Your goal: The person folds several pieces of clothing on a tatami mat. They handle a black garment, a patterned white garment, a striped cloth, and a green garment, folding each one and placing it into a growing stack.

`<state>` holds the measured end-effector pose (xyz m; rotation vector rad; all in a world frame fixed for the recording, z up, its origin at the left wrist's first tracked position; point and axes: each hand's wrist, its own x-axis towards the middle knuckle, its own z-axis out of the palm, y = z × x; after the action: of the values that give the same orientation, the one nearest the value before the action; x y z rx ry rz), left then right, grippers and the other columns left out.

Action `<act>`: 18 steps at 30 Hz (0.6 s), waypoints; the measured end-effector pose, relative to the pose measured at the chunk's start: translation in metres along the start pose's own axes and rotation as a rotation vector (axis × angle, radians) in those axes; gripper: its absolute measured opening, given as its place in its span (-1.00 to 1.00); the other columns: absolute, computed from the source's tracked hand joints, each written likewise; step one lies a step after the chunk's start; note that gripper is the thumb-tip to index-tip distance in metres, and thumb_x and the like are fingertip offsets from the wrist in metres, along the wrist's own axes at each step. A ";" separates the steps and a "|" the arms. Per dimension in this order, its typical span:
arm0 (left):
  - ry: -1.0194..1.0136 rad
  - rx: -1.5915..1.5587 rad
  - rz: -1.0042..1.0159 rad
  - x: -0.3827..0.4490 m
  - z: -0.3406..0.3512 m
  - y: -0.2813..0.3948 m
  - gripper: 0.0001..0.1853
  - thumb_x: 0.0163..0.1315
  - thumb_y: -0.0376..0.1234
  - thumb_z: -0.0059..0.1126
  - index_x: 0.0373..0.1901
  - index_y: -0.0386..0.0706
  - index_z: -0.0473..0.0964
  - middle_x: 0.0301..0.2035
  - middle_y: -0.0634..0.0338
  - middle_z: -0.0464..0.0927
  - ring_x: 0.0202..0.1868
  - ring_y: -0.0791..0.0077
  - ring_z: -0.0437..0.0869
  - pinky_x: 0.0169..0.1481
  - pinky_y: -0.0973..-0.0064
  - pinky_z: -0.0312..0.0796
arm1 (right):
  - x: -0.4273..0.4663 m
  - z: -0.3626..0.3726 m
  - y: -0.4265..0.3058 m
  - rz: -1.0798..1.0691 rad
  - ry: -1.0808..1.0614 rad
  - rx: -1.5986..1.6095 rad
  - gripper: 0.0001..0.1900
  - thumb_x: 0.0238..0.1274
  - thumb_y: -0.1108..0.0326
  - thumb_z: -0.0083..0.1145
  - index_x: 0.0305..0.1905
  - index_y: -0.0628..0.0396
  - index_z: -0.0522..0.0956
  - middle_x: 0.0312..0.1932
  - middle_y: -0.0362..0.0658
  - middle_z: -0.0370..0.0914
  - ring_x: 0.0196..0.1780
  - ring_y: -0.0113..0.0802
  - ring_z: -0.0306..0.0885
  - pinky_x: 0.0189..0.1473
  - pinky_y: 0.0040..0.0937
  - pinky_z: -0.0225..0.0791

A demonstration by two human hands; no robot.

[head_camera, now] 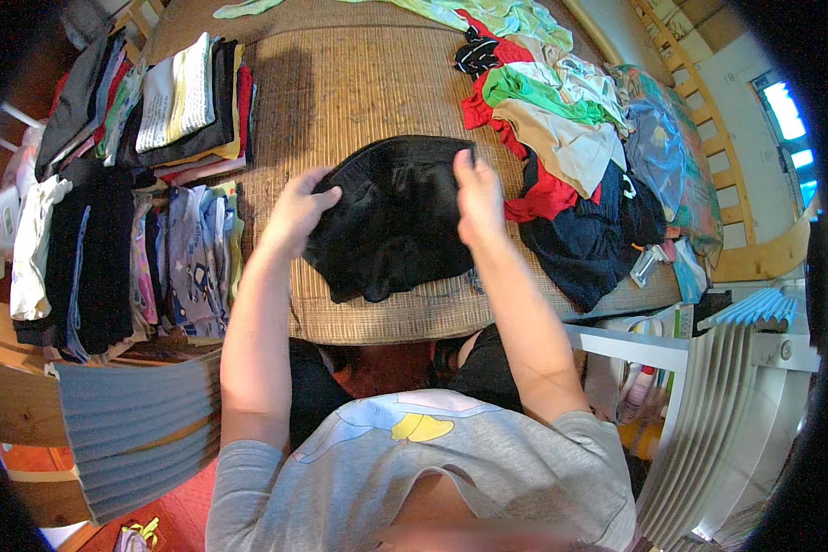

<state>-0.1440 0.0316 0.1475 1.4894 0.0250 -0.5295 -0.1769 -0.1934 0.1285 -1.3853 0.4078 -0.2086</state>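
A black cloth garment (393, 214) is spread between my hands, in front of me, over the woven bamboo mat (366, 83). My left hand (305, 210) grips its upper left corner, the thumb lying on top of the fabric. At the upper right corner, my right hand (479, 196) pinches the edge near the waistband-like rim. The lower edge of the garment hangs in uneven folds near the mat's front edge. Which kind of garment it is, I cannot tell for certain.
Folded clothes (176, 103) stand in stacks on the left, with upright folded garments (200, 255) nearer me. A loose heap of clothes (559, 138) lies on the right, beside a patterned pillow (697, 172). A wooden bed rail (721, 159) borders the right side.
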 end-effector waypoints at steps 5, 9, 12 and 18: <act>-0.039 -0.582 -0.124 -0.009 0.031 -0.010 -0.59 0.35 -0.15 -0.13 0.07 -0.26 0.30 -0.20 0.20 0.52 -0.20 0.47 0.58 -0.21 0.50 0.47 | -0.056 0.037 0.022 -0.814 -0.187 -0.781 -0.56 -0.03 0.55 0.17 0.06 0.16 0.47 -0.14 0.06 0.46 -0.06 -0.13 0.49 -0.04 -0.33 0.39; 0.099 -0.148 -0.060 -0.016 0.035 -0.005 -0.45 0.23 -0.15 0.09 0.09 -0.36 0.24 -0.21 0.10 0.50 -0.20 0.46 0.53 -0.15 0.50 0.42 | -0.077 0.051 0.025 -0.976 -0.316 -0.845 -0.52 -0.15 0.45 0.27 -0.01 0.33 0.46 -0.08 0.07 0.41 -0.04 -0.10 0.45 -0.03 -0.33 0.39; 0.046 -0.090 0.067 -0.016 0.034 -0.001 -0.50 0.14 -0.40 0.17 0.10 -0.37 0.26 -0.23 0.08 0.50 -0.22 0.48 0.52 -0.14 0.55 0.40 | -0.084 0.051 0.020 -0.991 -0.411 -0.823 -0.58 -0.13 0.42 0.26 -0.08 0.35 0.48 -0.03 0.09 0.42 -0.08 -0.12 0.47 -0.03 -0.33 0.39; 0.049 0.022 0.405 -0.019 0.019 0.013 -0.60 0.18 -0.45 0.09 0.06 -0.34 0.33 -0.17 0.18 0.51 -0.14 0.55 0.50 0.02 0.60 0.35 | -0.041 0.026 0.021 -0.613 -0.109 -0.495 -0.77 0.11 0.43 0.12 -0.12 0.25 0.49 -0.26 0.01 0.52 -0.21 -0.08 0.52 -0.16 -0.29 0.40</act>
<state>-0.1620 0.0195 0.1682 1.4790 -0.2404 -0.1661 -0.2059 -0.1501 0.1177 -1.9785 -0.0805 -0.5566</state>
